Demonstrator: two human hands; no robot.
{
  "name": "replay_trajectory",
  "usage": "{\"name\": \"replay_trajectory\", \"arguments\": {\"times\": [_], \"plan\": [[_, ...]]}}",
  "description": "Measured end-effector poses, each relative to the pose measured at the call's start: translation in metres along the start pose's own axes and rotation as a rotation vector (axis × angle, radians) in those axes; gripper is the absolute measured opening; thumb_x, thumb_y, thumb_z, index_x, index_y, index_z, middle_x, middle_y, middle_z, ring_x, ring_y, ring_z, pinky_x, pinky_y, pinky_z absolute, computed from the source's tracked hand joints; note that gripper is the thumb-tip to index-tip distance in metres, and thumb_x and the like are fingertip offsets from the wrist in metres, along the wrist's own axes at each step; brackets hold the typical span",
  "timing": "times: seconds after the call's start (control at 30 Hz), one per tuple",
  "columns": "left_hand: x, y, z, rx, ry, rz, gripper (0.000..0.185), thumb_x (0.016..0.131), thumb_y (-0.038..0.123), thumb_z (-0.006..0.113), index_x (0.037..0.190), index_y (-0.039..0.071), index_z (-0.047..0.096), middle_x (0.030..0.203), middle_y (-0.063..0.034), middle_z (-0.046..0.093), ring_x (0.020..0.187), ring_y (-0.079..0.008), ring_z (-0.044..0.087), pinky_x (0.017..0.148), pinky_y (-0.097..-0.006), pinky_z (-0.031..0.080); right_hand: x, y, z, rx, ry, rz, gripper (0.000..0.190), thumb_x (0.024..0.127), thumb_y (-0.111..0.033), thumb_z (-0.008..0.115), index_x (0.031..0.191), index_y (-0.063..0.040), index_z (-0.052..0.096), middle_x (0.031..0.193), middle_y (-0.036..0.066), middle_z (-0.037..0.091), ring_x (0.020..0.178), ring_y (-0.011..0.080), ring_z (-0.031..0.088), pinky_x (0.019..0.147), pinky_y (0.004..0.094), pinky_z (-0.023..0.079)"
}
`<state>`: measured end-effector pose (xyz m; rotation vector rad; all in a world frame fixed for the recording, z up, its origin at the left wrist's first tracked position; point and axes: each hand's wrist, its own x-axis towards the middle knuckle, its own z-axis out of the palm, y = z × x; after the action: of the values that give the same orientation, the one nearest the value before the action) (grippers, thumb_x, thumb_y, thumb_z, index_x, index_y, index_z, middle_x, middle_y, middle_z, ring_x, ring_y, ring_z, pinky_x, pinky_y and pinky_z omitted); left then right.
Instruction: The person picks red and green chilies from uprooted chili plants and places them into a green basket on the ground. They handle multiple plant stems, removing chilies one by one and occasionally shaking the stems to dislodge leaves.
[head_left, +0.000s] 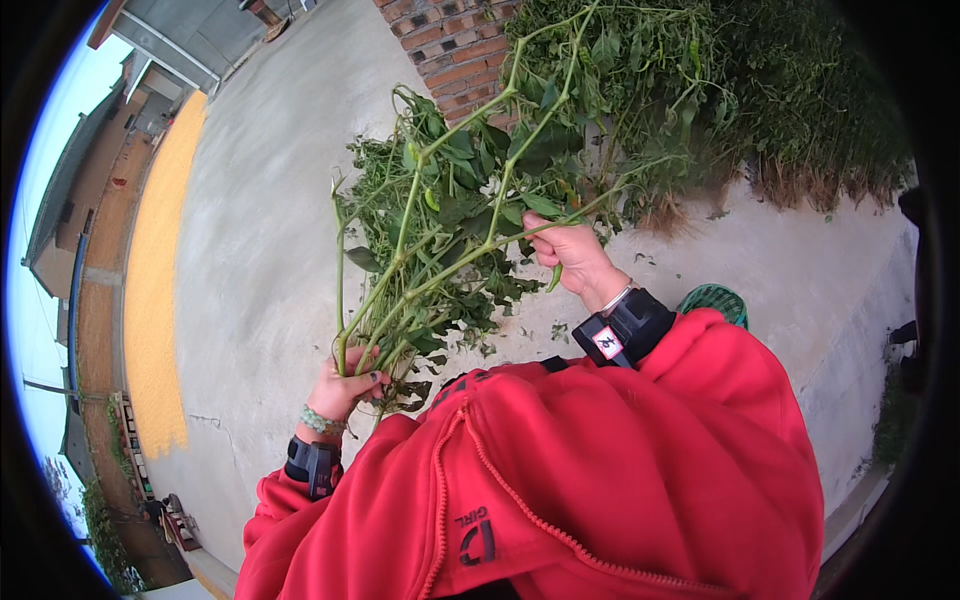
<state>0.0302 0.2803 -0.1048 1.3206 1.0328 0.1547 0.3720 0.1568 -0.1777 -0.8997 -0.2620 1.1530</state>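
My left hand (341, 390) grips the lower stems of an uprooted chili pepper plant (405, 247), whose forked green branches reach up and to the right across the view. Its leaves droop, and a pale green pepper (431, 199) shows among them. My right hand (574, 255) is closed beside a branch at the plant's right side. From under its curled fingers pokes a green chili pepper (555, 278); the fingertips are partly hidden by leaves and stem. Behind the held plant, more cut greenery (382, 161) lies on the concrete.
A large heap of pulled plants (802, 90) with roots showing fills the upper right, beside a brick wall (457, 60). A green plastic basket (716, 300) stands by my right elbow, partly hidden by the sleeve. Yellow grain (157, 300) is spread over concrete ground (255, 225) at left.
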Motion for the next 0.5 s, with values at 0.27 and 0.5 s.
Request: {"name": "replay_trajectory", "arguments": {"times": [0.27,0.5], "plan": [[-0.026,-0.004,-0.026,0.132,0.128,-0.065,0.036,0.074,-0.002,0.056,0.110,-0.003,0.052,0.073,-0.0103,0.063,0.051,-0.0132,0.055,0.047,-0.0231,0.043,-0.067,-0.058,-0.166,-0.748,0.138,0.122,0.012,0.084,-0.016,0.058,0.092,-0.008,0.058,0.071,-0.002,0.054,0.047,0.0019,0.038,0.040,0.0177,0.026],[-0.016,-0.019,-0.026,0.073,0.065,0.042,0.039,0.075,-0.005,0.054,0.114,-0.002,0.049,0.075,-0.0117,0.063,0.052,-0.0137,0.054,0.048,-0.0229,0.043,-0.135,-0.045,-0.206,-0.270,0.202,-0.053,0.019,0.089,-0.016,0.051,0.105,-0.006,0.054,0.082,-0.002,0.049,0.053,0.0021,0.031,0.043,0.0176,0.021]]}}
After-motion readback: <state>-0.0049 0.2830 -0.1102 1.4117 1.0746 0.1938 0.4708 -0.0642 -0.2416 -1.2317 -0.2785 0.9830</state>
